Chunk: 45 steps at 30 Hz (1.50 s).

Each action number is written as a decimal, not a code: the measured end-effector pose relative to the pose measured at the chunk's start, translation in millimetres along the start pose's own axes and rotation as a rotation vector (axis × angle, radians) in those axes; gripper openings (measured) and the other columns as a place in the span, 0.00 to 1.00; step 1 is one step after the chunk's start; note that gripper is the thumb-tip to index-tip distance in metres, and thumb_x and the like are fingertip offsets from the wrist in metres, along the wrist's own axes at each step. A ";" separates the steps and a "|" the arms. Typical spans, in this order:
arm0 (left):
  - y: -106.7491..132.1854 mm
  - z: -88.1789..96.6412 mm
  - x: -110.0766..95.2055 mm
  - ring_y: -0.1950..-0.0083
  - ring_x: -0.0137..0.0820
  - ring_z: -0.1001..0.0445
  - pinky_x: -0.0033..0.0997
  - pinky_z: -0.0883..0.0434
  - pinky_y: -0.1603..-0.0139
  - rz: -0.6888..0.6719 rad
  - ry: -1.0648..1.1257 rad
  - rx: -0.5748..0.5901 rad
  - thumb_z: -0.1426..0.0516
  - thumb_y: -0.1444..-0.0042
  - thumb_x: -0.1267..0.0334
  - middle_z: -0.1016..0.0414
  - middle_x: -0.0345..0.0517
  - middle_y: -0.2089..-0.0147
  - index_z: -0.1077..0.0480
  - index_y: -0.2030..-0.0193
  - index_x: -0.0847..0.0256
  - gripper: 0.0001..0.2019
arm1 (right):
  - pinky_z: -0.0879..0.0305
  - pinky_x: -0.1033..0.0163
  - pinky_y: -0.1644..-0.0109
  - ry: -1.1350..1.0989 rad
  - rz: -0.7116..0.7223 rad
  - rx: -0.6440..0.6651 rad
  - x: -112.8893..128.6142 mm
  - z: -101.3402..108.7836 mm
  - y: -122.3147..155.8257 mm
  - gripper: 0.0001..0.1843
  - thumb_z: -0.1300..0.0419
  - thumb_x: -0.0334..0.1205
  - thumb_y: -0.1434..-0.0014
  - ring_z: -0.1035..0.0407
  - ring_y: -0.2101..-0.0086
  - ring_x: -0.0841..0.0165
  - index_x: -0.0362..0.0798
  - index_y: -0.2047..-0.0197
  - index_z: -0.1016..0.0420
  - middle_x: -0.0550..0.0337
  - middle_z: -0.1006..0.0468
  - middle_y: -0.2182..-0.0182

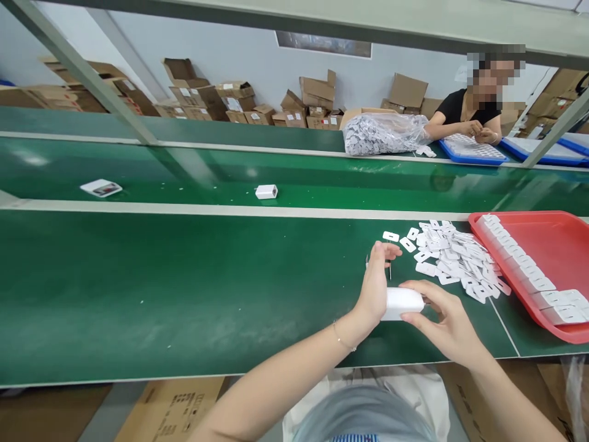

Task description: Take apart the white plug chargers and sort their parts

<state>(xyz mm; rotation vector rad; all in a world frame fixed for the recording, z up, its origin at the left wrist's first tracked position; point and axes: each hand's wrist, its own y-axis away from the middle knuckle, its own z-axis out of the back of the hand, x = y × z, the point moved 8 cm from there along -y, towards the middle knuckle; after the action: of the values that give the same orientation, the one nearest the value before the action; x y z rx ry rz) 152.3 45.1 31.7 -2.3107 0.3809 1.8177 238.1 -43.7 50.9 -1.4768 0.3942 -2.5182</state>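
White block (401, 303), small and rounded, sits between both hands just above the green desk (184, 294), near its front edge. Left hand (375, 285) presses its palm to the block's left end, fingers loosely open and raised, with a thin metal tool (389, 268), maybe tweezers, just behind it; not a closed grip. Right hand (448, 322) curls fingertips over the block's right end, holding it. Step in hand looks like fitting or checking a piece on the block; next move likely calls for one flat tag from the pile of white tags (453, 261), just right of the hands, picked singly. Red tray (559, 245) at far right holds a row of similar white blocks along its near rim, rest bare. Across the belt, a lone white block (266, 191) and a flat card (101, 188). A co-worker (464, 113) works over a blue tray (472, 153) of white parts, beside a clear bag (384, 133) full of them.
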 end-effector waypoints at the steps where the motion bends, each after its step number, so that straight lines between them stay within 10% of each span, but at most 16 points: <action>1: 0.7 -1.0 -3.4 0.51 0.37 0.34 0.39 0.40 0.47 -0.037 -0.010 -0.016 0.64 0.34 0.51 0.30 0.50 0.57 0.34 0.64 0.60 0.22 | 0.29 0.62 0.63 0.029 0.035 -0.008 2.5 1.3 -0.2 0.13 0.40 0.39 0.41 0.29 0.62 0.65 0.51 0.52 0.29 0.54 0.24 0.58; 10: 0.4 2.9 -34.5 0.57 0.31 0.31 0.31 0.37 0.51 -0.219 -0.005 -0.136 0.64 0.33 0.58 0.31 0.45 0.62 0.37 0.64 0.59 0.18 | 0.29 0.62 0.59 0.205 0.235 -0.164 26.2 12.9 -6.9 0.15 0.40 0.35 0.41 0.28 0.59 0.64 0.51 0.51 0.31 0.56 0.23 0.58; 27: -1.5 -38.4 -15.3 0.64 0.29 0.32 0.28 0.35 0.62 0.267 0.191 0.240 0.56 0.38 0.44 0.30 0.47 0.64 0.32 0.70 0.64 0.26 | 0.28 0.63 0.63 -0.365 -0.057 -0.255 -33.2 43.1 2.9 0.17 0.33 0.44 0.47 0.27 0.63 0.64 0.54 0.54 0.25 0.56 0.22 0.59; 33: 42.3 -43.0 8.8 0.60 0.37 0.27 0.38 0.31 0.53 0.381 0.367 0.653 0.37 0.54 0.44 0.25 0.53 0.61 0.28 0.56 0.68 0.28 | 0.30 0.55 0.51 -0.418 0.070 -0.183 -31.1 36.5 -2.1 0.16 0.35 0.46 0.46 0.31 0.50 0.58 0.59 0.53 0.26 0.57 0.24 0.54; 45: 40.9 -8.3 1.4 0.54 0.36 0.26 0.30 0.29 0.54 0.024 0.210 0.317 0.35 0.54 0.49 0.24 0.50 0.56 0.29 0.56 0.63 0.23 | 0.40 0.60 0.38 -0.033 0.023 -0.201 19.7 21.8 3.3 0.19 0.49 0.42 0.34 0.43 0.39 0.64 0.64 0.41 0.34 0.64 0.33 0.42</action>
<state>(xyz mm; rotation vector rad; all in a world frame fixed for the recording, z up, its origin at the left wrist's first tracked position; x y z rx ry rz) 147.7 3.6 33.2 -2.2798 0.6763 1.4049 247.7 -55.6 76.2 -1.5708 0.6718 -2.4947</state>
